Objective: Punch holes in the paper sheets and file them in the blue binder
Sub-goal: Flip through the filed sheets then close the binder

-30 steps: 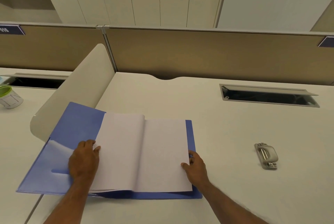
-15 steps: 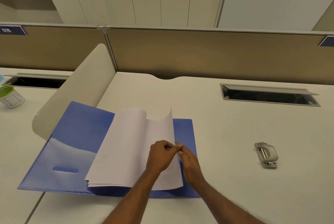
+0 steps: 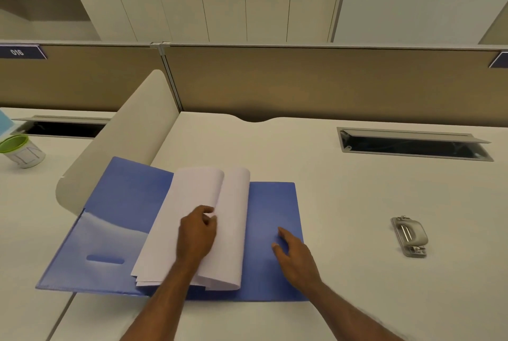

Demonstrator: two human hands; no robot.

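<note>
The blue binder (image 3: 121, 203) lies open on the desk, its left cover with a clear inner pocket resting against a curved divider. White paper sheets (image 3: 233, 217) are in its middle, curled over toward the left. My left hand (image 3: 196, 233) pinches the edge of the turned sheets. My right hand (image 3: 294, 254) hovers open over the bare right cover of the binder, fingers spread. A grey metal hole punch (image 3: 409, 236) sits on the desk to the right, apart from both hands.
A curved white divider (image 3: 123, 142) rises at the binder's left. A green-rimmed cup (image 3: 20, 149) stands on the neighbouring desk at far left. A cable slot (image 3: 412, 144) with a raised lid lies at the back right. A tan partition (image 3: 302, 82) closes the desk's far edge.
The right-hand sheets have been lifted and turned over to the left. My left hand crossed over and took them. My right hand let go and now rests open over the bare right cover.
</note>
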